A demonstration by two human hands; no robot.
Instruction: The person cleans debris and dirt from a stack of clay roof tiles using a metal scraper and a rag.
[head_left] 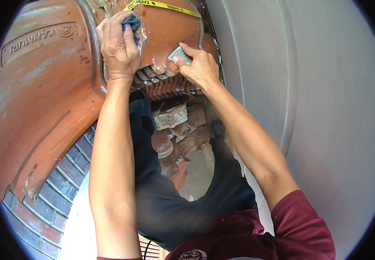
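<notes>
My left hand (120,50) is closed around a crumpled dark blue cloth (131,21) at the left edge of a stack of orange-brown clay roof tiles (166,28). On the same stack, towards its lower right, my right hand (201,68) pinches a flat grey square plate (180,54) between thumb and fingers. The plate lies against the top tile's face; its exact kind I cannot make out. A yellow printed strap (170,6) crosses the stack just beyond both hands.
A large tile marked KANMURI (40,39) fills the left side. The grey curved wall (339,108) stands close on the right. Tile edges (170,86) and broken tile pieces (192,141) lie below, between my legs. Brickwork (62,182) shows at lower left.
</notes>
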